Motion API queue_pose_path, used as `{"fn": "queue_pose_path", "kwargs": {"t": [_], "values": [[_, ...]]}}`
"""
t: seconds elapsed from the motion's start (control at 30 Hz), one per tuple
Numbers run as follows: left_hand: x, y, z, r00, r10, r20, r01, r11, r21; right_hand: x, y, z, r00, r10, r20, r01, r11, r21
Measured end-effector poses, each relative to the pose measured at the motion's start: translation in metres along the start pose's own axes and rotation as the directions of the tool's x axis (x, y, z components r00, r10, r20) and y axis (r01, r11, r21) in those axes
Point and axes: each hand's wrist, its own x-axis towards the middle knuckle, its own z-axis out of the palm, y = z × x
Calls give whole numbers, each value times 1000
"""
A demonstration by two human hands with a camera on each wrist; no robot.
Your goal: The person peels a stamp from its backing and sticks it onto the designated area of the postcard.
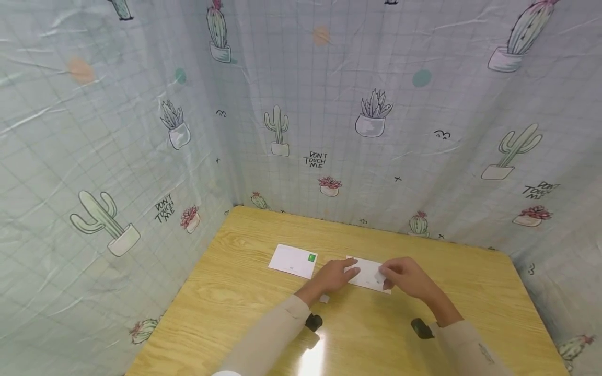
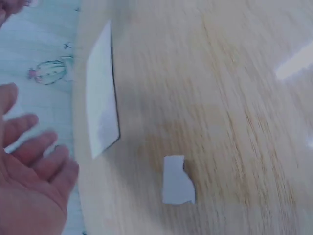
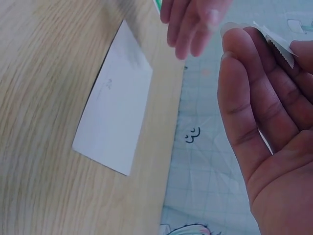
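A white envelope [image 1: 364, 274] lies flat on the wooden table, with small faint marks on its face. My right hand [image 1: 405, 277] is over its right end, pinching a small postage stamp [image 3: 281, 51] with a serrated edge between thumb and fingers. The stamp's printed side is hidden. At the envelope's left end is my left hand [image 1: 333, 274], fingers extended and holding nothing; in the left wrist view its fingers are spread and loosely bent. A small torn scrap of white paper [image 2: 177, 181] lies on the table near the left wrist.
A second white envelope [image 1: 289, 259] with a green stamp [image 1: 312, 258] in its upper right corner lies to the left. A cactus-print curtain [image 1: 301, 104] encloses the table [image 1: 226, 292] at the back and sides. Dark wrist-worn devices [image 1: 422, 328] sit beneath both sleeves.
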Motion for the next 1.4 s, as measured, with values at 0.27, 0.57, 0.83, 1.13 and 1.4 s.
{"fn": "queue_pose_path", "kwargs": {"t": [0.27,0.57,0.83,1.13,1.4], "values": [[-14,10,-13,1000,29,6,-25,951,-307,4,-8,1,1000,-1,27,2,999,-41],[-18,22,-23,990,117,73,-46,779,-626,9,-8,-1,997,-47,62,48,999,-14],[-20,38,-26,989,137,58,-52,683,-729,8,-19,-3,992,-83,91,80,996,37],[-22,52,-28,997,81,5,-51,681,-730,9,-27,-7,990,-100,96,97,995,37],[-24,59,-27,999,35,-28,-44,683,-730,8,-32,-9,993,-79,89,78,997,13]]}}
